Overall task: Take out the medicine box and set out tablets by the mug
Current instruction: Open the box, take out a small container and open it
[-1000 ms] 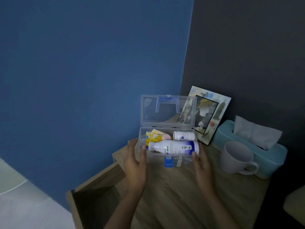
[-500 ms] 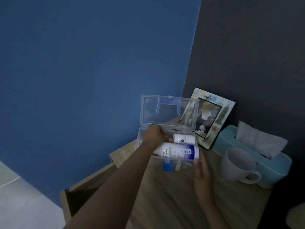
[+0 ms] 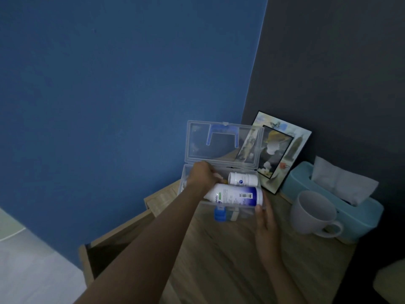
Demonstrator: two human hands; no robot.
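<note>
Open medicine box sits on a bedside table, two bottles inside; mug to its right, before a tissue box.

Bedroom: nightstand, tissue box, photo frame.

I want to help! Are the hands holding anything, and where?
The right hand steadies the medicine box at its front right corner. The left hand reaches inside; its grasp can't be seen.
</note>
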